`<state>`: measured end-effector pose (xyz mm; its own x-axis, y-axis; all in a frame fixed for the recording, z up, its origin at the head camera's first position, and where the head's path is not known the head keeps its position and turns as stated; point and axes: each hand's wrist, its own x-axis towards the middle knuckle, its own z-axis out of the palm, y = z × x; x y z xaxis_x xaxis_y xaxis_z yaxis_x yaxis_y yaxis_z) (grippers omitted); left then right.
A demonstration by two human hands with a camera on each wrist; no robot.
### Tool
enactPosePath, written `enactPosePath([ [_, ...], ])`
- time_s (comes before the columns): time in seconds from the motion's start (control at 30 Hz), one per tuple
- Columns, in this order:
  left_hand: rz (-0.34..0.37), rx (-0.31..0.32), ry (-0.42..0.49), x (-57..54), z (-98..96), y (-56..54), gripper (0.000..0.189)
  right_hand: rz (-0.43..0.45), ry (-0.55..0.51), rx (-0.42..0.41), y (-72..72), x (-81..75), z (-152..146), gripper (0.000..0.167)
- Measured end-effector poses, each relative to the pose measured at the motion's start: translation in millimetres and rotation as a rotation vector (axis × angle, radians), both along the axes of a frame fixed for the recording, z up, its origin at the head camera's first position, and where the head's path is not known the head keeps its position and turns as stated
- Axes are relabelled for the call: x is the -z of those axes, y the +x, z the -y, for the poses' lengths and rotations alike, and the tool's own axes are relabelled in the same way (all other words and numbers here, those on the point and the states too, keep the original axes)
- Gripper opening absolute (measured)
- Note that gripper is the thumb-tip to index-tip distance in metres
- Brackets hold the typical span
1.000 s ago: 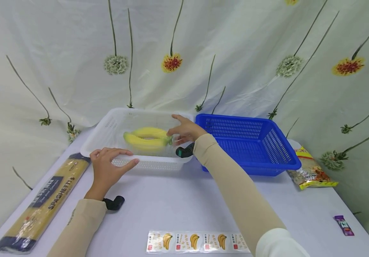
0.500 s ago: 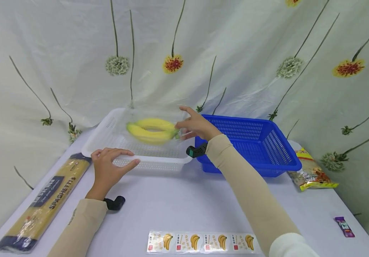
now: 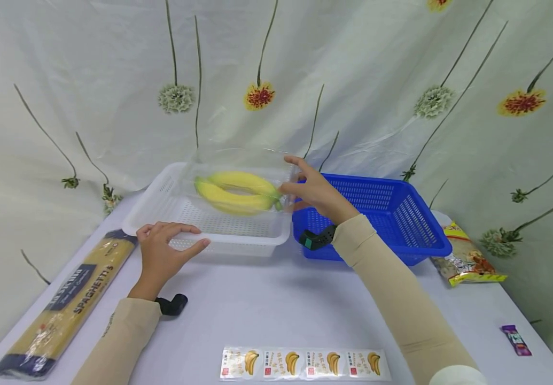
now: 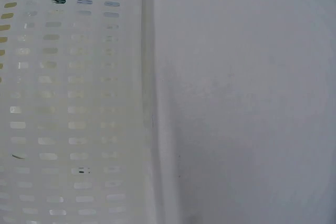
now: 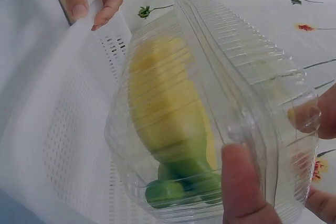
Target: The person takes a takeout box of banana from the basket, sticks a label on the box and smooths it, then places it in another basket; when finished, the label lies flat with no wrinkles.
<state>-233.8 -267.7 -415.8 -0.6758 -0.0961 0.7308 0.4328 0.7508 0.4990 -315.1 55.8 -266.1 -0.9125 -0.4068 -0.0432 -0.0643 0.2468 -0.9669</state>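
Observation:
My right hand (image 3: 318, 191) grips the right end of a clear plastic clamshell box (image 5: 247, 98). Inside it lie yellow bananas (image 3: 238, 202) with green stems. In the right wrist view the thumb presses one side of the box while fingertips show at the other. The box is tilted over the white basket (image 3: 252, 239). At that basket's front left, my left hand (image 3: 163, 256) pinches the rim between thumb and fingers. Only the perforated wall of the white basket (image 4: 68, 108) and the tablecloth show in the left wrist view.
A blue basket (image 3: 377, 247) stands right of the white one. A spaghetti pack (image 3: 69, 299) lies at the left, a yellow-edged food bag (image 3: 468, 256) at the right. Banana stickers (image 3: 305, 363) lie in front; a small purple packet (image 3: 515, 340) is near the right edge.
My right hand has lifted the box of bananas up from inside the white basket and moved it slightly right. My left hand has stayed on the rim.

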Motion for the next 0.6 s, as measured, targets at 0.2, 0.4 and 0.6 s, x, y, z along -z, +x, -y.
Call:
enactPosePath([
  [0.2,-0.002,-0.003,-0.006,0.2,-0.2,-0.5,0.030,-0.005,-0.004,-0.029,12.7,5.5,-17.5,0.084],
  [0.4,0.019,-0.011,-0.015,0.6,-0.6,-0.9,0.031,-0.021,0.001,-0.048,25.2,10.2,-34.4,0.082],
  [0.6,0.041,-0.017,-0.010,0.2,-1.0,0.4,0.031,-0.033,0.016,-0.056,35.1,11.2,-52.9,0.079],
])
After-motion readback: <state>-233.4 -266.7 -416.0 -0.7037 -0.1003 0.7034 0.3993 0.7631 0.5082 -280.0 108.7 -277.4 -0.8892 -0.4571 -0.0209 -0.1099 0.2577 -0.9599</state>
